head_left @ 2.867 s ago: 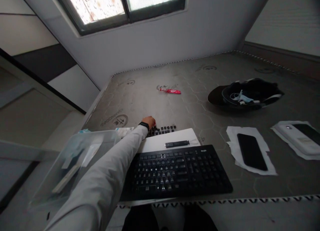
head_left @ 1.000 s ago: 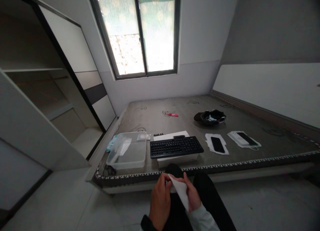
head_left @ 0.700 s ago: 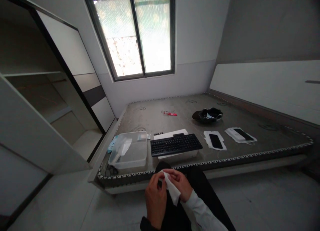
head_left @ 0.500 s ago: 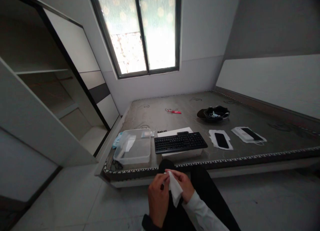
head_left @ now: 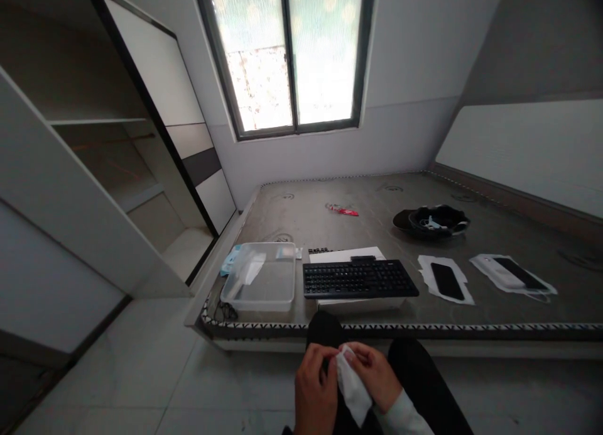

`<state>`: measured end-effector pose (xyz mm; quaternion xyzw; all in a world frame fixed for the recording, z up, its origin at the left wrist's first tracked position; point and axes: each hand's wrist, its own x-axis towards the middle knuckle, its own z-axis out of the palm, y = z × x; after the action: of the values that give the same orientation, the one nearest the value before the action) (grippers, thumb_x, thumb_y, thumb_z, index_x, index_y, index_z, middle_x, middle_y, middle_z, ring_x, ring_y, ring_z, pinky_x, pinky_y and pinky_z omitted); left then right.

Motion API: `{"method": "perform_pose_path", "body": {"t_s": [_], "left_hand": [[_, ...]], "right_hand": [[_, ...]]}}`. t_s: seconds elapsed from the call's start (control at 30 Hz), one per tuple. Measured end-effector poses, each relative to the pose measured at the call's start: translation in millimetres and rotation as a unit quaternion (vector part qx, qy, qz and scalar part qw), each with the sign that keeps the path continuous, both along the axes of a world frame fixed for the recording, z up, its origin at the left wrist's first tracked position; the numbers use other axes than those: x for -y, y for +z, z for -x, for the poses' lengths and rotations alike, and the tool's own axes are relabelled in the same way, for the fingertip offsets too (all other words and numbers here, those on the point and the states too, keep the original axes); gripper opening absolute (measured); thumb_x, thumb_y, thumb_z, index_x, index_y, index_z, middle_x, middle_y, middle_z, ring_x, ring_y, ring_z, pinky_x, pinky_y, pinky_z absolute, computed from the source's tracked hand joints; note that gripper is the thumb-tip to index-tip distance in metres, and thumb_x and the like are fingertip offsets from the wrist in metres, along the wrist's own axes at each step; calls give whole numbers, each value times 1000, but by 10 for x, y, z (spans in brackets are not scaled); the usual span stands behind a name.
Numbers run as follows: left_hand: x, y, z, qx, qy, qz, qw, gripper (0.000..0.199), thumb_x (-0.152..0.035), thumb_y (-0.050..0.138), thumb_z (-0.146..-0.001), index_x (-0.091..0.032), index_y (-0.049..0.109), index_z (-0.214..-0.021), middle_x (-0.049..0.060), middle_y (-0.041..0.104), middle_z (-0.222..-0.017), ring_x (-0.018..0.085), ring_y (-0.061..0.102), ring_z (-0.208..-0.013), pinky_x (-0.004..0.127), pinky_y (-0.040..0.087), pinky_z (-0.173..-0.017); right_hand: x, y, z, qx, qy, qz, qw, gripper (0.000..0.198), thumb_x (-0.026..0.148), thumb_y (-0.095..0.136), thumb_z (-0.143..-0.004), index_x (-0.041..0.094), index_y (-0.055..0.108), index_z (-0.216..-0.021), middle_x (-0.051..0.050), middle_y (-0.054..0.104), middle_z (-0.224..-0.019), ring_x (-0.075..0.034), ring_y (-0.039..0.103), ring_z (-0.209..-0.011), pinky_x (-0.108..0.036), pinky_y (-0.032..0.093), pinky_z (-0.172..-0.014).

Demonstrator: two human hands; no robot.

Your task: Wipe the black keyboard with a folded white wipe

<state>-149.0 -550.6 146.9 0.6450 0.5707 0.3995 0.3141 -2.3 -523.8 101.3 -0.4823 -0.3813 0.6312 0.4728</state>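
Bare grey mattress [head_left: 377, 215] under a window [head_left: 287, 51], carrying a black keyboard [head_left: 358, 278] near its front edge and a clear bin [head_left: 261, 278] to the left. Open tiled floor [head_left: 141, 372] lies left. At near centre, left hand [head_left: 315, 391] and right hand [head_left: 374, 375] each pinch a white wipe [head_left: 352, 388].

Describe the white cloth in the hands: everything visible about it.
The white cloth is a small, soft, crumpled piece, maybe a wipe or tissue. Its top edge is pinched between the left hand and right hand, while the rest hangs down limp between them, above the person's dark-trousered lap, in front of the bed edge. Nothing else touches it.
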Motion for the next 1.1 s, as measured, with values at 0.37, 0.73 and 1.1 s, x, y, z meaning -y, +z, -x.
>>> {"method": "perform_pose_path", "body": {"t_s": [0.37,0.73,1.1], "left_hand": [[-238,-106,14,-27,-24,68,997,26,-34,45,-90,-21,65,-99,4,64,-86,14,55,-65,25,41,-63],[-341,-287,6,20,-36,18,999,28,-37,47,-89,-21,69,-96,5,66,-83,16,60,-73,25,44,-65],[-402,-304,69,-26,-75,40,996,21,-34,58,-83,-22,70,-94,2,68,-80,9,52,-54,20,38,-51]], "right_hand": [[-172,-205,9,4,-42,48,998,37,47,84,-48,17,75,-68,-8,77,-66,-22,70,-64,-30,53,-62],[-234,-200,56,-11,-11,49,999,42,53,77,-56,17,77,-76,-8,77,-68,-22,70,-63,-32,53,-62],[-260,-256,26,2,-44,66,997,43,55,81,-47,16,74,-64,-5,73,-56,-18,65,-53,-28,48,-53]]}}
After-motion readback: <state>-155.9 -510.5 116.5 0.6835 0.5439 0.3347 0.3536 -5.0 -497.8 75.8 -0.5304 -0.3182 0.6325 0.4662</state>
